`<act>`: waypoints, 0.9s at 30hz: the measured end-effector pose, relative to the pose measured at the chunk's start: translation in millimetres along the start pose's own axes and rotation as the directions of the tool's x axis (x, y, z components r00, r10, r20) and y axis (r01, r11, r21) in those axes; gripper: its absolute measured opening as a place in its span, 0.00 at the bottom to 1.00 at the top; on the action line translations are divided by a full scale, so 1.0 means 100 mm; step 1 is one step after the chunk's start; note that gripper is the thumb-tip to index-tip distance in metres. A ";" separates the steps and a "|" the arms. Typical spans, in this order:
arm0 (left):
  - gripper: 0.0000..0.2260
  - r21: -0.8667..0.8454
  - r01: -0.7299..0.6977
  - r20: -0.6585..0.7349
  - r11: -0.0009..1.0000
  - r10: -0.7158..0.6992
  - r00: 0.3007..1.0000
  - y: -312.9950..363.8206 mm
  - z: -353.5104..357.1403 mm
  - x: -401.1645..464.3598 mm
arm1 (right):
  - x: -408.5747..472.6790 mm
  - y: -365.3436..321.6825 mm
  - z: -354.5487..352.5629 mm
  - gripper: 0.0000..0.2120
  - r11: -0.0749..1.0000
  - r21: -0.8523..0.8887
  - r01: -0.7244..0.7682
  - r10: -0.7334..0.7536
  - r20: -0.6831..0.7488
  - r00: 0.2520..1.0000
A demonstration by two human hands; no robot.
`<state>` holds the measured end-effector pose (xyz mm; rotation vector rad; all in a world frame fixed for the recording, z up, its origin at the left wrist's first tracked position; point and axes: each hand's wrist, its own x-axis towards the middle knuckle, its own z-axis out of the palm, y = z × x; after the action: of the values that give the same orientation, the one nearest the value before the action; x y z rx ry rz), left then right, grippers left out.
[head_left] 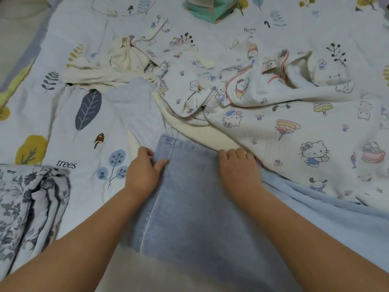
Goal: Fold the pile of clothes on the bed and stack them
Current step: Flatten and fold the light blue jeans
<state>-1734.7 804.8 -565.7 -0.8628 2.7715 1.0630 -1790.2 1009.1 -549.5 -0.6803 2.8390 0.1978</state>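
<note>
The left hand (143, 169) is pinching the left edge of the jeans (189, 197) between thumb and curled fingers, while the right hand (239, 165) is curling its fingers over the right edge, at the far end of the denim; whether its fingertips are gripping the cloth or only pressing it is hidden. The jeans are lying lengthwise from the near edge of the bed out to the pile (221, 91), their far hem resting on a cream garment (210, 135). If the hands are lifting to fold, that cream piece, or the pale blue cloth (315, 207) under the right side, may be getting caught and dragged along; uneven grips could also be skewing the fold. The pile of cartoon-print clothes is sprawling far and to the right, unfolded. A folded floral item (31, 207) is sitting near left. The bed sheet (63, 123) is showing leaves and trees, and a teal bundle (210, 7) is sitting at the far edge.
</note>
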 end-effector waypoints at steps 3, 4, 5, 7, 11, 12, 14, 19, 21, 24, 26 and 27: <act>0.16 0.003 0.044 0.065 0.999 -0.044 0.997 -0.14 -0.13 -0.06 | 0.11 -0.13 0.05 0.17 0.998 0.045 -0.035 0.032 0.062 0.998; 0.16 0.035 0.064 0.112 0.997 -0.068 0.991 -0.20 -0.20 -0.10 | 0.15 -0.14 0.05 0.17 0.997 0.070 -0.044 0.038 0.081 0.996; 0.17 0.085 0.083 0.186 0.993 -0.097 0.978 -0.26 -0.27 -0.15 | 0.18 -0.15 0.05 0.16 0.994 0.098 -0.040 0.031 0.092 0.995; 0.18 0.089 0.110 0.355 0.990 -0.135 0.925 -0.40 -0.40 -0.30 | 0.19 -0.18 0.04 0.12 0.985 0.170 -0.031 0.016 0.089 0.996; 0.07 -0.214 0.228 0.580 0.950 -0.064 0.812 -0.57 -0.60 -0.62 | 0.10 -0.21 -0.04 0.07 0.965 0.246 -0.097 0.104 -0.019 0.994; 0.06 -0.193 0.184 0.590 0.964 -0.036 0.807 -0.60 -0.62 -0.68 | 0.07 -0.20 -0.07 0.07 0.963 0.243 -0.115 0.129 -0.044 0.991; 0.17 -0.130 0.048 0.552 0.990 0.032 0.833 -0.66 -0.62 -0.79 | 0.03 -0.19 -0.13 0.06 0.951 0.278 -0.135 0.168 -0.096 0.981; 0.14 -0.289 0.074 0.501 0.954 0.085 0.861 -0.71 -0.72 -1.02 | -0.08 -0.21 -0.29 0.09 0.928 0.357 -0.109 0.165 -0.131 0.978; 0.12 -0.328 0.092 0.578 0.940 0.123 0.807 -0.77 -0.81 -1.09 | -0.12 -0.21 -0.36 0.09 0.931 0.353 -0.097 0.148 -0.121 0.982; 0.07 -0.348 0.059 0.641 0.936 0.192 0.744 -0.80 -1.00 -1.19 | -0.19 -0.21 -0.44 0.07 0.917 0.393 -0.076 0.133 -0.120 0.984; 0.05 -0.291 0.046 0.593 0.956 0.142 0.792 -0.88 -1.03 -1.24 | -0.23 -0.25 -0.42 0.06 0.918 0.390 -0.066 0.122 -0.119 0.985; 0.06 -0.233 0.062 0.589 0.970 0.090 0.803 -0.90 -1.02 -1.27 | -0.24 -0.28 -0.38 0.05 0.925 0.375 -0.053 0.094 -0.091 0.991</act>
<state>-1566.5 747.2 -512.3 -0.4077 2.1476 1.4033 -1763.0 987.5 -509.5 -0.5147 2.8823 -0.3717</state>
